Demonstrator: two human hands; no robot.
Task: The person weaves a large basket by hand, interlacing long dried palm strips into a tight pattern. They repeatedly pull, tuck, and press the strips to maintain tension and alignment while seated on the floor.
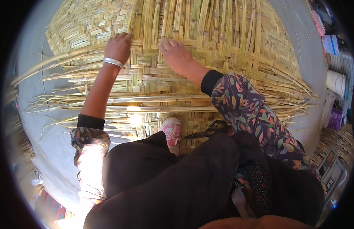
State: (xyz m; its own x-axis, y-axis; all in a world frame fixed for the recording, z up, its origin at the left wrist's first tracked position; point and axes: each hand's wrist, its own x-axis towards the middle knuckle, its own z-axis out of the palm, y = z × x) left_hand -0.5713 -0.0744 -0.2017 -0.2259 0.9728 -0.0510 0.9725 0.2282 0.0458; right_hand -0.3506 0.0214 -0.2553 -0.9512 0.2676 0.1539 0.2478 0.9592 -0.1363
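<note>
A large mat (165, 68) of split reed or cane strips is spread on the floor, partly woven. My left hand (118, 47), with a silver-coloured bangle at the wrist, is curled over a long crosswise strip (76, 52) that reaches past the mat's left edge. Just right of it, my right hand (177, 55) lies low on the weave, fingers bent down by the lengthwise strips (177, 20). Its fingertips are hidden, so I cannot tell whether it grips one. Several loose crosswise strips (165, 98) lie nearer my body.
My shoe (171, 128) rests on the mat. Beside it lies a dark-handled tool (212, 130), apparently scissors, partly covered by my dark clothing. Loose strip ends stick out over the grey floor (31, 74) at both sides. A white container (335, 83) and a purple box (335, 118) stand at the right.
</note>
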